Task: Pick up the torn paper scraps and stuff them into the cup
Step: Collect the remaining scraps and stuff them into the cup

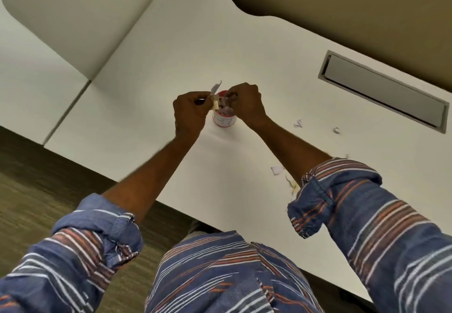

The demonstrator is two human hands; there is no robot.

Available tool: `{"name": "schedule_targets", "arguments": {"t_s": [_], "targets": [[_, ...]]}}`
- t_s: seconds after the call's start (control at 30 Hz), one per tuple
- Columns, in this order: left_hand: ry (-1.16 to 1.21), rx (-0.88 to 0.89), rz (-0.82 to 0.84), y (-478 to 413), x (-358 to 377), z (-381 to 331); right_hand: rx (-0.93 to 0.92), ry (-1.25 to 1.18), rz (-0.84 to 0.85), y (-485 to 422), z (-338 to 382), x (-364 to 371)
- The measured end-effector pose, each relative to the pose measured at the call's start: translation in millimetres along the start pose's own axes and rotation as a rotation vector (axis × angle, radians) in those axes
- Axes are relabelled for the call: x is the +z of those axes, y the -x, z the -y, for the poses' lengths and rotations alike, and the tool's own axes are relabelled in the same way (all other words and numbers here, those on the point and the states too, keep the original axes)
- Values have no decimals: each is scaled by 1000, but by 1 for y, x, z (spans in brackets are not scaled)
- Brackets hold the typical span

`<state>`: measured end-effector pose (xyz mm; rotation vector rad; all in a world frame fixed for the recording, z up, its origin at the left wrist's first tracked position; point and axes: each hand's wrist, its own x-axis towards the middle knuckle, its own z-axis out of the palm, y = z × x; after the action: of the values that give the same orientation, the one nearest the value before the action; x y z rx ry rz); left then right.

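A small red and white cup (224, 119) stands upright on the white table (244, 51), with paper scraps filling its mouth. My left hand (189, 112) is just left of the cup, closed on a white and yellowish paper scrap (215, 95) that sticks up beside the rim. My right hand (247, 103) is over the cup's right side, its fingers pinched on crumpled scraps at the cup's mouth. Loose scraps lie to the right: one (298, 123), another (337, 130), a white piece (277, 169) and yellowish bits (292, 183) near my right sleeve.
A grey recessed cable hatch (384, 88) sits in the table at the right. A seam (88, 83) joins this table to a second one on the left. The near table edge runs diagonally, with carpet (36, 178) below.
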<state>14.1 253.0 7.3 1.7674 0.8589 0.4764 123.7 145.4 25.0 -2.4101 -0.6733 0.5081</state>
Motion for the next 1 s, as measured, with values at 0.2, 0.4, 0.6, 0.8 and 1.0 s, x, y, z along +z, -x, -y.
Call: {"name": "schedule_targets", "arguments": {"t_s": [0.2,0.4,0.6,0.8,1.0], "targets": [[-63,88,117,-8,-6,-3,78,100,150,-13,17,5],[-237,116,237,-22,0,-3,111,9,156,-22,16,-34],[-331,104,356,-36,16,-12,45,-17,126,-17,9,-43],[-291,152,339,-34,27,-14,34,151,35,-3,-4,-22],[-160,152,266,-29,27,-11,7,277,-3,2,-8,-12]]}}
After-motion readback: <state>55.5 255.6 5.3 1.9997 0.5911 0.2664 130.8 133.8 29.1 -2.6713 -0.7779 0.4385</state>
